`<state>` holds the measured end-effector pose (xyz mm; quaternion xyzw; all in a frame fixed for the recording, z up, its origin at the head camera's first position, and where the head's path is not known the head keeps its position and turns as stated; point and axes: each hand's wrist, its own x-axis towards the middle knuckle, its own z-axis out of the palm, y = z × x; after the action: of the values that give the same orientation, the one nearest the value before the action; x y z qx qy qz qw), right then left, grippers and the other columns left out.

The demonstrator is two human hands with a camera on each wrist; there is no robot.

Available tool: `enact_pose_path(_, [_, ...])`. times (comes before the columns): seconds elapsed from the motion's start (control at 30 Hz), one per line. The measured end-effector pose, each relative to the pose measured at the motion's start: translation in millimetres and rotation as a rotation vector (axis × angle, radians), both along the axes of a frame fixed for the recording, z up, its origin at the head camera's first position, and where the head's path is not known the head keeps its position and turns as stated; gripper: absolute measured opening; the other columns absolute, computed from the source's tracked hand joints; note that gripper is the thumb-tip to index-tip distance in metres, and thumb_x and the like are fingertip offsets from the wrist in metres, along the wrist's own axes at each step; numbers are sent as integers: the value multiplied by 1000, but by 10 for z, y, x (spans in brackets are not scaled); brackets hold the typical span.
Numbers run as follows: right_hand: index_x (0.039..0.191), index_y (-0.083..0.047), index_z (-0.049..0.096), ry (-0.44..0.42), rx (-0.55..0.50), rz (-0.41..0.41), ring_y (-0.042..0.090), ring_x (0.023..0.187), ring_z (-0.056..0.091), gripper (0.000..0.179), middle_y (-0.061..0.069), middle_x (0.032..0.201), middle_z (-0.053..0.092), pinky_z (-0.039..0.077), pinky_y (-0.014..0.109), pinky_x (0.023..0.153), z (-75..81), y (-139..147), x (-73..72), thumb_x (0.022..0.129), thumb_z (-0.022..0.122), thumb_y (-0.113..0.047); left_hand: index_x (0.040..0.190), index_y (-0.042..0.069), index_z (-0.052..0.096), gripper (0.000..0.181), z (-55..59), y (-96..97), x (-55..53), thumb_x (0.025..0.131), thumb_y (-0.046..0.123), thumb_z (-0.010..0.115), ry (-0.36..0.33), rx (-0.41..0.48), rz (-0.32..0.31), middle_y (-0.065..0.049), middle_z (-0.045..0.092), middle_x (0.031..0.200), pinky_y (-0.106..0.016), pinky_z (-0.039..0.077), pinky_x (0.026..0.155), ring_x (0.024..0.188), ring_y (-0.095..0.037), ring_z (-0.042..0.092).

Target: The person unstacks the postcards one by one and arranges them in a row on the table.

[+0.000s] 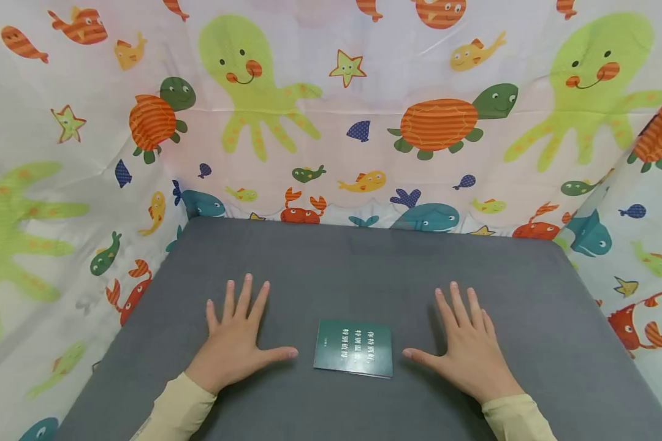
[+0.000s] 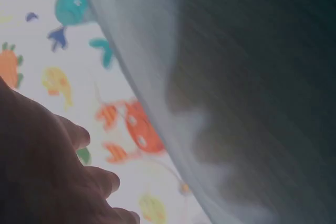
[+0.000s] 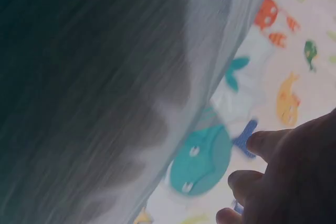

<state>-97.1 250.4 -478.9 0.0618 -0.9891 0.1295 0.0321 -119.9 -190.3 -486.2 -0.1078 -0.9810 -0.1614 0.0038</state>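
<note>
Grey spreads across the tabletop (image 1: 358,269) under my distant eye, with the left grip (image 1: 233,349) and the right grip (image 1: 469,355) both splayed wide and holding nothing. Flat between them, touching neither, lies the small green booklet (image 1: 353,349); my worry is that its thin profile offers little edge to get under, so a one-sided push could skid or turn it, while an off-centre pinch could bend it.

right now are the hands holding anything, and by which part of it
Nothing is held: the left hand and right hand flank the booklet, neither touching it.
</note>
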Motion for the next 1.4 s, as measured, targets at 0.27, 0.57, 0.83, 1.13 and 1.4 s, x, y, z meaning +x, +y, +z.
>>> enact_pose_path(0.27, [175,-22,20,-9,-13,108,47,168,9,135,12,184,9,23,76,127,-20,-436,-144,73,57,-102,175,28,9,138,115,586,-119,71,99,66,-40,69,-154,-7,-4,184,-87,-1,122,169,-45,-10])
enact_pose_path(0.57, [173,-25,30,-11,-49,271,43,165,28,121,8,182,20,37,72,122,69,-849,-280,80,58,-98,176,21,11,132,121,854,-255,78,89,71,-96,34,-355,-6,-3,184,-75,11,131,170,-41,-6])
enact_pose_path(0.83, [168,-26,42,-173,-114,376,38,154,48,116,6,173,43,45,66,119,101,-909,-284,76,74,-89,176,17,11,138,95,926,-254,76,68,90,-237,83,-507,-9,10,184,-65,24,132,170,-40,8])
enact_pose_path(1.13, [157,-21,57,-204,-152,461,23,137,55,101,-3,147,59,55,52,110,90,-940,-288,74,94,-65,175,21,19,121,156,954,-253,83,46,94,-244,77,-538,-2,46,168,-52,44,124,150,-23,50])
enact_pose_path(1.4, [152,-19,62,-183,-128,473,21,130,56,88,-3,141,60,57,49,106,78,-953,-270,76,98,-49,173,17,26,113,143,982,-247,84,41,91,-195,40,-573,-2,55,157,-48,47,120,137,-21,55])
